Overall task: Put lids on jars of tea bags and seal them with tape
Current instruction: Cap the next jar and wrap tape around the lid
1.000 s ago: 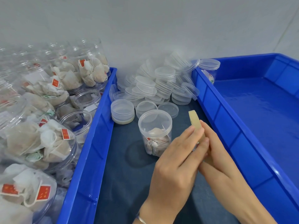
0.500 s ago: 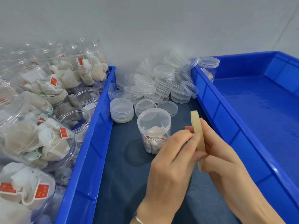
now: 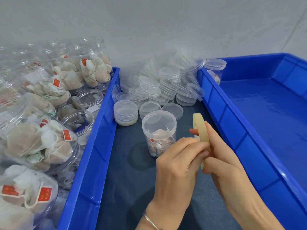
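- Bench (image 3: 132,188), covered in dark blue cloth, is carrying two blue trays: the left tray (image 3: 93,146) is crowding with open jars of tea bags (image 3: 41,143), the right tray (image 3: 265,122) is showing only its bare floor, with one lidded jar (image 3: 216,70) just visible past its far corner
- Heap of loose clear lids (image 3: 162,87) is lying at the far end of the strip between the trays; a short stack of lids (image 3: 125,112) is sitting just in front of it
- Lidded jar (image 3: 158,131) is standing upright mid-strip, long axis vertical, lid already seated, no tape showing on the seam
- Both hands are working just to the right of this jar and nearer the camera, close to it but apart from it
- Right hand (image 3: 221,156) is gripping the tape roll (image 3: 201,130) edge-on, roll plane roughly vertical, one fingertip showing through the core
- Left hand (image 3: 179,163) is sitting between jar and roll; its fingers (image 3: 197,146) are curling together onto the roll's rim, apparently picking for the free end; whether an end is lifted, cannot tell
- Judgement: left hand is the nearer one to the jar; the tape will need carrying left and slightly away to reach the lid seam, band held level around the upright jar
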A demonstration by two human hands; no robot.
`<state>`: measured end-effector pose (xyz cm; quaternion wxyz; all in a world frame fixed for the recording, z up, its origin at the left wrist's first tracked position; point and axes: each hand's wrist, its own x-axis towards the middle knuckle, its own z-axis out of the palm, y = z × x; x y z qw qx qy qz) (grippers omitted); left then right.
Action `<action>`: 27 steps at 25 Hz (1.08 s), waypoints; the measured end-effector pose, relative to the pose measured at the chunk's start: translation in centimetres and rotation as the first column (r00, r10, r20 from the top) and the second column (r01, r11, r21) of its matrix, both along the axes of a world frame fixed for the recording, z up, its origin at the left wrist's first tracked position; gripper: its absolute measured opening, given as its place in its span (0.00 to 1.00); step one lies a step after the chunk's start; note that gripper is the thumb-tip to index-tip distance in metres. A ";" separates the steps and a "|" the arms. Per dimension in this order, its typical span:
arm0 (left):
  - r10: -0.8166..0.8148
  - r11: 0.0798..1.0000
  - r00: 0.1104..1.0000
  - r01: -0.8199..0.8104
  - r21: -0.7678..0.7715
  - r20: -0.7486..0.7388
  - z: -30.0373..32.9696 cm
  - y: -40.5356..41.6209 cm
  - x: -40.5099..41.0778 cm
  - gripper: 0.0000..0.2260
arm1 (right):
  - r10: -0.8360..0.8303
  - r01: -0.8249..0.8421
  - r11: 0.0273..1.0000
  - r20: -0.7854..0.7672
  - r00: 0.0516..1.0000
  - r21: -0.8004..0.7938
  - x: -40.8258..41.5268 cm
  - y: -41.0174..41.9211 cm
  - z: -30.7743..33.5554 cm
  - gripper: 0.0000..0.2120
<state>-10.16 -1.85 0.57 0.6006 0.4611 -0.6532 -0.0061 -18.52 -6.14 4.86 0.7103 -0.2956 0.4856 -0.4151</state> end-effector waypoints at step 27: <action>-0.027 0.969 1.000 0.028 0.244 -0.005 2.8 0.1 1.5 0.01 | -0.019 -0.343 0.546 -0.420 0.907 -0.764 -4.0 2.0 -3.6 0.30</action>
